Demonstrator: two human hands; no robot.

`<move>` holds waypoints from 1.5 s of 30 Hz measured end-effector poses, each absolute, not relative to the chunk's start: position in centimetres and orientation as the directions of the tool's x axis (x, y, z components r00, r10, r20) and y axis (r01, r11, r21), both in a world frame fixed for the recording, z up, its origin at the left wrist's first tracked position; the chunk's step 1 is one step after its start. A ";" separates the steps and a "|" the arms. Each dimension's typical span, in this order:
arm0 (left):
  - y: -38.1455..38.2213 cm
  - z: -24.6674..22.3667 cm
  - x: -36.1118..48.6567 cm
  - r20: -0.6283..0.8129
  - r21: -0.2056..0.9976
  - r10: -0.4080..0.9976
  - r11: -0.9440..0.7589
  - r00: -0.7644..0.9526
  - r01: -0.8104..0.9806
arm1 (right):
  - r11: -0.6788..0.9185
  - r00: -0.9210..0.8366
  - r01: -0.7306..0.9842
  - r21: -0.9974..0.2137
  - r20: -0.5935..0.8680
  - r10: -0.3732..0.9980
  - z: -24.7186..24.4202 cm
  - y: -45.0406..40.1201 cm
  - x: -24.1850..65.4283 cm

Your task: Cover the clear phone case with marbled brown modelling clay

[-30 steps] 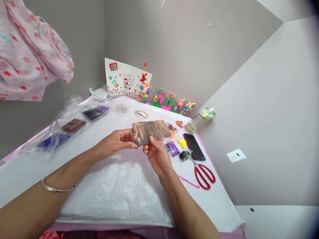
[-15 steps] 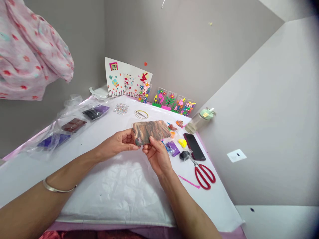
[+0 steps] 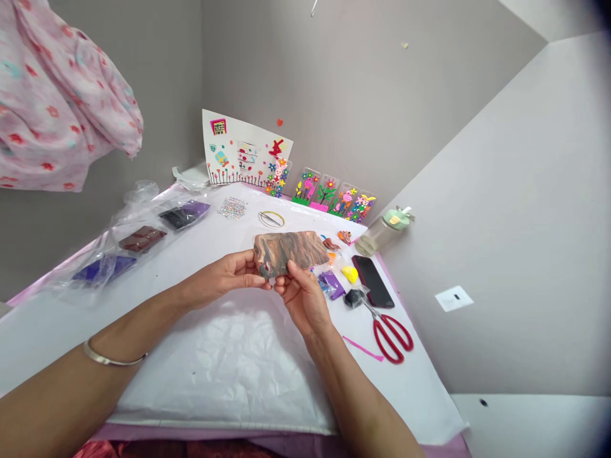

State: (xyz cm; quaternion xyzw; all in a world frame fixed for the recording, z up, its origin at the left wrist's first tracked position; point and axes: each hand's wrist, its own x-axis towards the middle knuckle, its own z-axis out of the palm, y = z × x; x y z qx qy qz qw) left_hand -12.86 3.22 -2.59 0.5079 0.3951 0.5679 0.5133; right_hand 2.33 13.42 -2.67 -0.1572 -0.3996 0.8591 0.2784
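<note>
A phone case (image 3: pixel 296 249) covered in marbled brown, orange and dark grey clay is held up over the middle of the table, tilted, its patterned face toward me. My left hand (image 3: pixel 237 270) grips its left end, thumb along the lower edge and fingers behind. From below, my right hand (image 3: pixel 305 294) pinches the lower edge with the thumb on the patterned face. The fingers behind the case are partly hidden. To the right of the case lie lumps of clay, among them a yellow piece (image 3: pixel 349 274), a purple piece (image 3: pixel 336 286) and a wrapped black piece (image 3: pixel 354 298).
Red-handled scissors (image 3: pixel 392 337), a phone (image 3: pixel 373 281) and a bottle (image 3: pixel 382 234) are on the right. Left lie wrapped clay packs (image 3: pixel 142 239). Behind are shiny gems (image 3: pixel 232 208), a bangle-like ring (image 3: pixel 272 219) and decorated cases (image 3: pixel 327 192) against the wall.
</note>
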 end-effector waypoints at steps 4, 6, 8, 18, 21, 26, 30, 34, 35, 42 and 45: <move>3.3 -2.6 -12.9 0.176 0.967 0.983 -0.164 0.048 -0.194 | -0.536 -0.800 -0.355 -0.766 -0.048 0.598 -2.7 13.5 2.3; 3.3 -2.6 -12.9 0.176 0.966 0.983 -0.163 0.046 -0.201 | -0.537 -0.806 -0.354 -0.766 -0.042 0.591 -2.7 13.5 2.3; 3.2 -2.5 -12.9 0.173 0.964 0.984 -0.160 0.047 -0.212 | -0.535 -0.809 -0.353 -0.767 -0.036 0.586 -2.7 13.5 2.3; 3.0 -2.3 -13.1 0.131 0.957 0.988 -0.104 0.084 -0.270 | -0.531 -0.811 -0.340 -0.776 -0.044 0.583 -2.8 13.5 2.4; 3.0 -2.5 -13.3 0.117 0.952 0.989 -0.085 0.092 -0.295 | -0.531 -0.811 -0.331 -0.780 -0.052 0.583 -2.7 13.4 2.4; 3.0 -2.6 -13.4 0.135 0.940 0.987 -0.102 0.081 -0.325 | -0.527 -0.808 -0.318 -0.788 -0.065 0.586 -2.6 13.4 2.5; 3.1 -2.8 -13.5 0.148 0.932 0.984 -0.106 0.097 -0.346 | -0.512 -0.801 -0.303 -0.804 -0.076 0.594 -2.7 13.4 2.6; 3.0 -2.9 -13.7 0.140 0.930 0.986 -0.098 0.095 -0.355 | -0.492 -0.798 -0.302 -0.817 -0.065 0.599 -2.6 13.3 2.6; 3.0 -2.9 -13.7 0.139 0.929 0.986 -0.097 0.094 -0.357 | -0.487 -0.799 -0.304 -0.819 -0.060 0.599 -2.6 13.3 2.6; 3.1 -2.8 -13.7 0.135 0.922 0.985 -0.087 0.103 -0.377 | -0.433 -0.793 -0.292 -0.853 -0.037 0.608 -2.4 13.1 2.7; 3.2 -2.6 -13.6 0.145 0.916 0.982 -0.087 0.120 -0.391 | -0.412 -0.792 -0.299 -0.860 -0.017 0.610 -2.4 12.9 2.7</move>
